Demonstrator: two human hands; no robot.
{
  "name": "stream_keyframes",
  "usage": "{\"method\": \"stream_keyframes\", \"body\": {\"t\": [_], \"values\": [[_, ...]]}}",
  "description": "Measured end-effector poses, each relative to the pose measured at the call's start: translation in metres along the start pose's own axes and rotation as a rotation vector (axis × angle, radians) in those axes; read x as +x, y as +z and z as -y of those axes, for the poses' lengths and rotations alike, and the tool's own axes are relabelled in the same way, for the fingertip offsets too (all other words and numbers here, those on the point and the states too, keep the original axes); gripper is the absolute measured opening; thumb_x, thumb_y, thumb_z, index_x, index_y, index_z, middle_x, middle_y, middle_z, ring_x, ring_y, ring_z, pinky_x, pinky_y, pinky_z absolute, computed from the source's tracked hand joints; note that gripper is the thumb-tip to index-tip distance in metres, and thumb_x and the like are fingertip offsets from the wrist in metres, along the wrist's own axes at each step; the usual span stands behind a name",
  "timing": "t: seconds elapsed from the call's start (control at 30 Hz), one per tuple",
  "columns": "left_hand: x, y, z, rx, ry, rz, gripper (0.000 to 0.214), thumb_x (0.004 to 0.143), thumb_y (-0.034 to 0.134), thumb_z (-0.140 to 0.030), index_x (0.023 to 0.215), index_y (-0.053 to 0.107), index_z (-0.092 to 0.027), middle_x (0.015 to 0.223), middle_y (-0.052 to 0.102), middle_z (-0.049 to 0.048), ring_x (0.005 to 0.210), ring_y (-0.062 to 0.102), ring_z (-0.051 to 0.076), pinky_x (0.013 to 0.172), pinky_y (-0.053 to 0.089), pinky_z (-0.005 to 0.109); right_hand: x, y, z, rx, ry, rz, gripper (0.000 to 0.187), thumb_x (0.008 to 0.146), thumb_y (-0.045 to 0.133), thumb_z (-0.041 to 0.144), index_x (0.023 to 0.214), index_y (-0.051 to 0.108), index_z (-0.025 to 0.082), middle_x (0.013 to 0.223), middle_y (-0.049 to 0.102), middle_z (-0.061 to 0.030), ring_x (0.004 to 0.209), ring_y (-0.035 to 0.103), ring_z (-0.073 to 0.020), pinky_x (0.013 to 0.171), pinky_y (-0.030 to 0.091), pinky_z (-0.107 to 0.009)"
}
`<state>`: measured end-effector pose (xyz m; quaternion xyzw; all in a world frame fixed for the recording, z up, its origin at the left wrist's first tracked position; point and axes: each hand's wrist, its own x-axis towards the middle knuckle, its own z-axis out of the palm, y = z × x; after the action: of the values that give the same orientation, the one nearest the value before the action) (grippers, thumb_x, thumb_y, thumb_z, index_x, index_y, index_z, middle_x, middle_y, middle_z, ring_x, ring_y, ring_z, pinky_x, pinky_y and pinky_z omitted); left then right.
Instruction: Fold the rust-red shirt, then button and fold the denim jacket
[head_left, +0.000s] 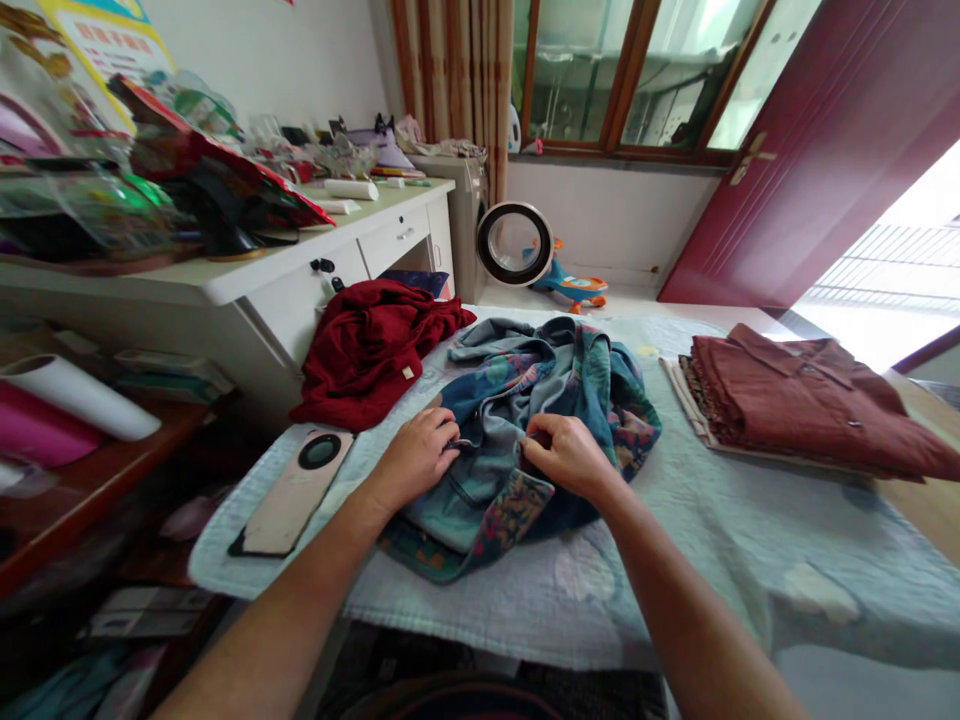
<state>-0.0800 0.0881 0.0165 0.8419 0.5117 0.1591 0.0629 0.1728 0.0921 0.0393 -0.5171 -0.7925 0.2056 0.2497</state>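
"Where is the crumpled blue denim garment with bright flower print point(487, 475) laid?"

"It is bunched near the middle of the pale blue quilted cloth point(712, 540). Its edges are pinched by the left hand point(418, 445) and the right hand point(568, 450)."

"What could be spoiled?"

"The flat beige phone with a round black ring point(291, 505), at the quilted cloth's left end, might be knocked off if the quilted cloth is tugged. Creases might be made if twisted folds are pulled."

"How is the denim shaped?"

"In soft, wavy lumps."
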Motion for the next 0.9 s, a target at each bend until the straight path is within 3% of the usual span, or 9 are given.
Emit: {"method": "stream_keyframes", "body": {"t": [0.13,0.23,0.33,0.5,0.67,0.9], "values": [[0.005,-0.003,-0.019,-0.307,-0.099,-0.044,0.012,0.090,0.052,-0.031,0.090,0.060,-0.022,0.091,0.064,0.0014,0.086,0.060,0.018,0.080,0.048,0.030,0.009,0.030,-0.019,-0.137,0.019,0.070,0.015,0.084,0.058,0.028,0.074,0.064,0.019,0.074,0.064,-0.0025,0.068,0.054,-0.0151,0.063,0.036,-0.025],[0.012,0.001,-0.034,-0.409,-0.124,-0.113,0.011,0.090,0.055,-0.033,0.090,0.060,-0.023,0.086,0.065,-0.0009,0.082,0.061,0.017,0.080,0.047,0.028,0.008,0.038,-0.031,-0.011,-0.032,0.081,0.013,0.086,0.058,0.026,0.080,0.067,0.018,0.078,0.064,-0.0021,0.072,0.056,-0.0150,0.067,0.040,-0.026],[0.019,0.017,-0.042,-0.310,-0.051,-0.257,0.003,0.085,0.057,-0.019,0.084,0.057,-0.021,0.087,0.064,0.0008,0.085,0.060,0.018,0.081,0.046,0.030,0.003,0.033,-0.036,0.172,-0.118,0.118,0.009,0.082,0.063,0.023,0.088,0.069,0.020,0.082,0.062,-0.0006,0.077,0.057,-0.0147,0.072,0.042,-0.026],[0.020,0.046,-0.041,-0.031,0.065,-0.429,0.019,0.078,0.051,-0.002,0.080,0.054,-0.021,0.084,0.061,0.0034,0.084,0.055,0.022,0.079,0.045,0.035,-0.004,0.025,-0.038,0.299,-0.155,0.171,0.013,0.076,0.069,0.021,0.090,0.069,0.021,0.081,0.052,0.0014,0.075,0.053,-0.0135,0.070,0.042,-0.026],[0.016,0.050,-0.039,0.034,0.125,-0.444,0.023,0.078,0.046,0.001,0.083,0.054,-0.020,0.086,0.061,0.0042,0.082,0.053,0.022,0.076,0.045,0.034,-0.006,0.026,-0.034,0.369,-0.164,0.149,0.014,0.076,0.071,0.027,0.086,0.063,0.021,0.084,0.048,0.0016,0.076,0.050,-0.0138,0.069,0.040,-0.027],[0.013,0.049,-0.039,-0.013,0.130,-0.387,0.017,0.075,0.050,-0.004,0.083,0.054,-0.020,0.088,0.059,0.0054,0.086,0.052,0.023,0.078,0.045,0.035,-0.007,0.037,-0.028,0.337,-0.226,-0.055,0.023,0.081,0.069,0.027,0.067,0.052,0.020,0.088,0.051,-0.0015,0.085,0.049,-0.0171,0.078,0.042,-0.032]]}}
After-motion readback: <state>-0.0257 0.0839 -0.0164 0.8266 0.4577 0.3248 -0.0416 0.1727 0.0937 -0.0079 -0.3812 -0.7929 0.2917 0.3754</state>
